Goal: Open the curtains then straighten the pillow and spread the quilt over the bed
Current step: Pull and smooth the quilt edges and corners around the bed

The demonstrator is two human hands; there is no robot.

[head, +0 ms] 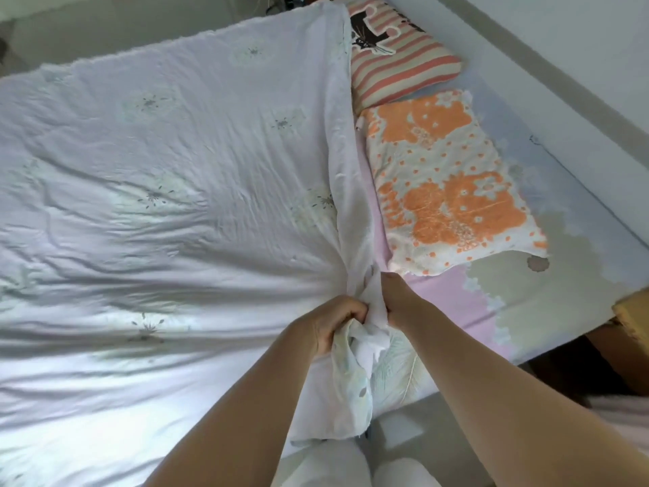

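Hands meet at one bunched corner of the quilt (pixel 168 191): the left hand (pixel 335 319) is clenched round the gathered cloth, knuckles up, and the right hand (pixel 397 298) grips the same bunch just beside it, its fingers hidden in the fabric. Below the grip a loose tail of quilt hangs down past the mattress edge toward the person's white-clad legs (pixel 354 465). From the grip the quilt's top edge runs away as a folded ridge to the far side of the bed, and creases fan out leftward from the bunch across the white, faintly flowered cloth, which covers nearly all the bed on that side. Its far edge lies ragged along the far side of the mattress. Right of the grip a strip of pink sheet (pixel 453 300) lies bare, with open room between the ridge and the pillows. Just beyond and right of the hands sits the orange-flowered pillow (pixel 453 191), its near corner close to the right hand; past it, touching its far end, lies a striped pillow (pixel 404 65) with a black cat print, partly tucked under the ridge. A pale wall (pixel 562 65) bounds the head of the bed, and a wooden corner (pixel 632 318) shows far right of the grip.
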